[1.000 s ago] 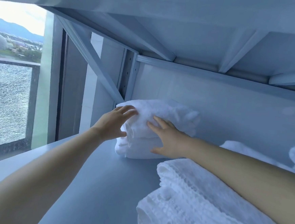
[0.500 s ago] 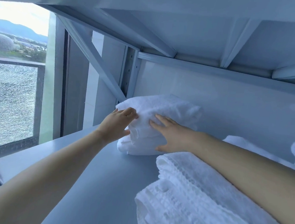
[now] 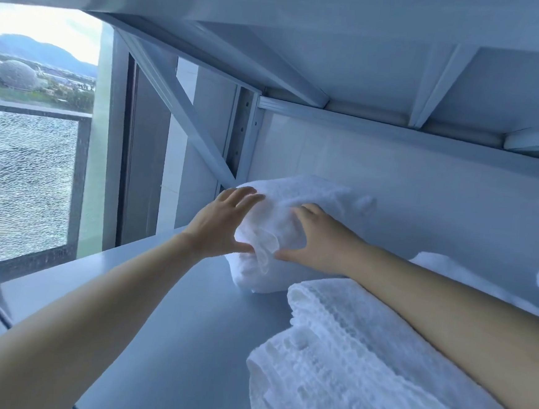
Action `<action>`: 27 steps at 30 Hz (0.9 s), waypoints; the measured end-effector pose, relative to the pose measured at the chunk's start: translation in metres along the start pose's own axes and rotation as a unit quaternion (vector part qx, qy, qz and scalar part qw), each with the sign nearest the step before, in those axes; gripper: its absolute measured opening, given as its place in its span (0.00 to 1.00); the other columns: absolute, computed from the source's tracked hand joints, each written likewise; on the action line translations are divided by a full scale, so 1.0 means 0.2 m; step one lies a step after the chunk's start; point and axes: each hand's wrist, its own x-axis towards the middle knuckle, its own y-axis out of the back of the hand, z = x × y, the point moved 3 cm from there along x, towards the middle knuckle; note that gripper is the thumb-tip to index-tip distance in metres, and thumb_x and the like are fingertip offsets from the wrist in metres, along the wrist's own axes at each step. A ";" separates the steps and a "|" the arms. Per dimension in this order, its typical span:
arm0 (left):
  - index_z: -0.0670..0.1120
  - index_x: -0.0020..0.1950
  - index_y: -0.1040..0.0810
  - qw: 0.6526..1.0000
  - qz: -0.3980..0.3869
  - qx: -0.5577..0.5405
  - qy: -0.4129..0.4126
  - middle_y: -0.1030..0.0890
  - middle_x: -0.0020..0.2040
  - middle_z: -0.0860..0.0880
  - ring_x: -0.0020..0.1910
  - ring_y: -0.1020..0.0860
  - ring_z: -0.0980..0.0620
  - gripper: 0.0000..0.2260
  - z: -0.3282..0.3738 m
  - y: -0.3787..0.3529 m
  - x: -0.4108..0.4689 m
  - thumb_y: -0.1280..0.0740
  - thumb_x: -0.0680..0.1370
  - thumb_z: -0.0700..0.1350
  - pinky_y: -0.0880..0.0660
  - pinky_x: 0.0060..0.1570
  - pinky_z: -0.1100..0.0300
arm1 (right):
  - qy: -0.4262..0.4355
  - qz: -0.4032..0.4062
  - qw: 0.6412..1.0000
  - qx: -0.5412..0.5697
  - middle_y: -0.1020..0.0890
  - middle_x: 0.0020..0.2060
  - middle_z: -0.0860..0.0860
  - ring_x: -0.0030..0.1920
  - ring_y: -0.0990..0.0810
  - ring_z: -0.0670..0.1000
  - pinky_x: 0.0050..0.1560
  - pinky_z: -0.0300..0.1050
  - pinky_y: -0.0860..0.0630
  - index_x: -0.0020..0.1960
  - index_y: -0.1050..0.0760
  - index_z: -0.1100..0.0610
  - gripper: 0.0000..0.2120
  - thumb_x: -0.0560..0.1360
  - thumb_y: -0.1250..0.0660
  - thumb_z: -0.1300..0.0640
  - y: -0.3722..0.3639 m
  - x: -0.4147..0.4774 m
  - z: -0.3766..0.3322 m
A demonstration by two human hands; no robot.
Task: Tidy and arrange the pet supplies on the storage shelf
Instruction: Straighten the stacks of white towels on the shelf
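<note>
Handling a folded towel (image 3: 314, 191) on the shelf (image 3: 173, 309).
Spread left hand (image 3: 221, 224) is pressing it; right hand (image 3: 321, 242) is gripping it.

head cam | worn on the head, tucked under the upper shelf board (image 3: 353, 59) | facing forward and slightly down along the lower shelf board (image 3: 203, 328), window (image 3: 29, 169) at left | close in, left hand (image 3: 221, 224) and right hand (image 3: 320, 240) reaching from the bottom edge onto the folded towel (image 3: 321, 190) mid-frame | sole view
</note>
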 end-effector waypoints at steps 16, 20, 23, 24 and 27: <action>0.55 0.72 0.40 0.997 -0.064 0.031 -0.044 0.40 0.72 0.57 0.70 0.38 0.50 0.47 -0.03 -0.04 0.15 0.25 0.57 0.64 0.38 0.67 0.45 | -0.014 -0.009 1.000 0.025 0.51 0.76 0.48 0.74 0.45 0.50 0.69 0.42 0.42 0.76 0.48 0.50 0.40 0.71 0.32 0.41 -0.08 0.06 0.04; 0.52 0.69 0.33 0.999 -0.020 -0.011 -0.030 0.33 0.68 0.56 0.63 0.31 0.47 0.45 0.00 -0.08 0.11 0.24 0.56 0.65 0.32 0.63 0.55 | -0.017 -0.036 0.999 0.010 0.53 0.76 0.48 0.75 0.48 0.49 0.71 0.41 0.45 0.76 0.49 0.49 0.36 0.74 0.34 0.49 -0.09 0.07 0.07; 0.52 0.67 0.31 1.000 0.015 -0.014 -0.006 0.31 0.67 0.55 0.61 0.31 0.45 0.41 0.02 -0.09 0.06 0.24 0.57 0.63 0.28 0.55 0.54 | -0.015 -0.037 0.999 -0.001 0.52 0.76 0.47 0.75 0.46 0.49 0.69 0.39 0.45 0.76 0.49 0.48 0.34 0.75 0.37 0.57 -0.08 0.08 0.09; 0.52 0.67 0.31 1.000 0.024 -0.012 0.001 0.31 0.66 0.55 0.61 0.31 0.45 0.40 0.03 -0.09 0.05 0.24 0.58 0.62 0.27 0.52 0.55 | -0.015 -0.035 0.999 -0.002 0.52 0.76 0.47 0.75 0.45 0.50 0.68 0.38 0.44 0.76 0.48 0.48 0.33 0.75 0.37 0.58 -0.07 0.09 0.09; 0.54 0.67 0.31 1.000 0.024 -0.004 0.018 0.31 0.66 0.56 0.61 0.32 0.45 0.39 0.06 -0.10 0.04 0.24 0.59 0.61 0.27 0.48 0.55 | -0.011 -0.025 1.000 -0.004 0.50 0.76 0.47 0.74 0.43 0.50 0.68 0.40 0.41 0.75 0.46 0.49 0.33 0.75 0.35 0.58 -0.05 0.09 0.09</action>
